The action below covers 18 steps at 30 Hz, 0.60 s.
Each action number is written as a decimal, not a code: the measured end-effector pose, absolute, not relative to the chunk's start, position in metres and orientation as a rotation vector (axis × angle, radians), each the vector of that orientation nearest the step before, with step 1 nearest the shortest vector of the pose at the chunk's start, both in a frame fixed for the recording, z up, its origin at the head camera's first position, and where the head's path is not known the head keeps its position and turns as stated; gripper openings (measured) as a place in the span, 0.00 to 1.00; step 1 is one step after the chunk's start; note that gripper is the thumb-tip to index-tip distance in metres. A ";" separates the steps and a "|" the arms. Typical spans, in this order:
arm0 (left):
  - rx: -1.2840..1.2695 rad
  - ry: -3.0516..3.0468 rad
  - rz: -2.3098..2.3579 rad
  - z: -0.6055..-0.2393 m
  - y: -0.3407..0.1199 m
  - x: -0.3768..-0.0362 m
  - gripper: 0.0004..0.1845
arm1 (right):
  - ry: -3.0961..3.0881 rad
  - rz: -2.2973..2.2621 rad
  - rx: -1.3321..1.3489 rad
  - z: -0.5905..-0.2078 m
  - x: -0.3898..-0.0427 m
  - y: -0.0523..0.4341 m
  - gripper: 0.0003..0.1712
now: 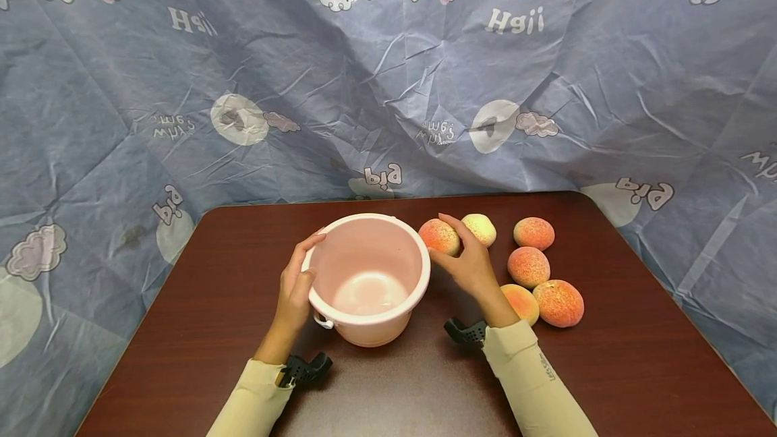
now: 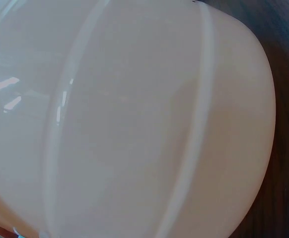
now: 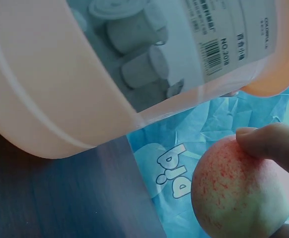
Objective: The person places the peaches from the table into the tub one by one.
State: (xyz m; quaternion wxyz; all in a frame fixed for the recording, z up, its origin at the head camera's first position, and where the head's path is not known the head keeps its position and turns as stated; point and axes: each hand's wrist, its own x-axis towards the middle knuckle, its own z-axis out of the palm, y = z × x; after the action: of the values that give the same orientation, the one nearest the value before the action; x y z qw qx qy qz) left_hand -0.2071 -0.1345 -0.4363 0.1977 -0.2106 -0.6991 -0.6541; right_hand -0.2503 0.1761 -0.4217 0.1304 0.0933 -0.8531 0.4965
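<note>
A pale pink plastic bucket [image 1: 366, 278] stands upright and empty on the dark brown table [image 1: 212, 329]. My left hand [image 1: 295, 282] grips its left rim, thumb over the edge. The left wrist view is filled by the bucket's wall [image 2: 134, 124]. Just right of the bucket my right hand [image 1: 466, 258] holds a reddish peach [image 1: 438, 235]. In the right wrist view the peach [image 3: 239, 193] sits under my fingers [image 3: 271, 144] beside the bucket's labelled wall [image 3: 134, 64].
Several more peaches lie right of the bucket: a yellowish one [image 1: 481, 228], and reddish ones [image 1: 533, 232] [image 1: 528, 266] [image 1: 558, 303]. A blue cartoon-print cloth [image 1: 388, 86] hangs behind and around the table. Bare tabletop lies in front and to the left.
</note>
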 end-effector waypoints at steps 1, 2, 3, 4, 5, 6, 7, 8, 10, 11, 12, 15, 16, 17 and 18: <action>-0.588 -1.959 -1.832 -0.436 -0.134 -0.207 0.32 | -2.471 1.444 0.276 -0.421 -0.250 0.176 0.41; -0.587 -1.961 -1.833 -0.436 -0.134 -0.207 0.32 | -2.464 1.448 0.283 -0.420 -0.250 0.177 0.41; -0.585 -1.963 -1.832 -0.436 -0.134 -0.207 0.32 | -2.461 1.448 0.285 -0.419 -0.250 0.177 0.41; -0.584 -1.964 -1.832 -0.436 -0.134 -0.207 0.32 | -2.453 1.453 0.291 -0.418 -0.249 0.177 0.41; -0.582 -1.966 -1.832 -0.436 -0.134 -0.207 0.32 | -2.446 1.456 0.292 -0.417 -0.249 0.177 0.41; -0.582 -1.967 -1.832 -0.436 -0.134 -0.207 0.32 | -2.437 1.458 0.293 -0.416 -0.248 0.177 0.41; -0.582 -1.968 -1.832 -0.436 -0.134 -0.207 0.32 | -2.427 1.464 0.293 -0.415 -0.248 0.177 0.41; -0.583 -1.968 -1.831 -0.436 -0.134 -0.207 0.32 | -2.417 1.467 0.293 -0.414 -0.248 0.178 0.41; -0.583 -1.969 -1.831 -0.436 -0.134 -0.206 0.32 | -2.402 1.457 0.296 -0.413 -0.247 0.178 0.41; -0.582 -1.970 -1.830 -0.436 -0.135 -0.206 0.32 | -2.397 1.446 0.296 -0.412 -0.247 0.178 0.41; -0.583 -1.971 -1.829 -0.436 -0.134 -0.206 0.32 | -2.393 1.441 0.293 -0.411 -0.247 0.179 0.41; -0.582 -1.971 -1.828 -0.436 -0.135 -0.207 0.32 | -2.385 1.440 0.275 -0.407 -0.245 0.179 0.41; -0.584 -1.969 -1.831 -0.436 -0.135 -0.207 0.32 | -2.381 1.448 0.267 -0.405 -0.244 0.179 0.41; -0.585 -1.968 -1.834 -0.436 -0.135 -0.207 0.32 | -2.378 1.453 0.264 -0.404 -0.243 0.180 0.41; -0.586 -1.966 -1.836 -0.436 -0.135 -0.207 0.32 | -2.376 1.460 0.257 -0.403 -0.242 0.180 0.41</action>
State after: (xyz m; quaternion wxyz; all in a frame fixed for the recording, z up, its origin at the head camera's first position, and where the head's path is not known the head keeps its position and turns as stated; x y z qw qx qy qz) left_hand -0.2067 -0.1348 -0.4362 0.1930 -0.2089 -0.7005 -0.6545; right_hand -0.2420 0.1796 -0.4027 0.1697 0.0904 -0.8360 0.5139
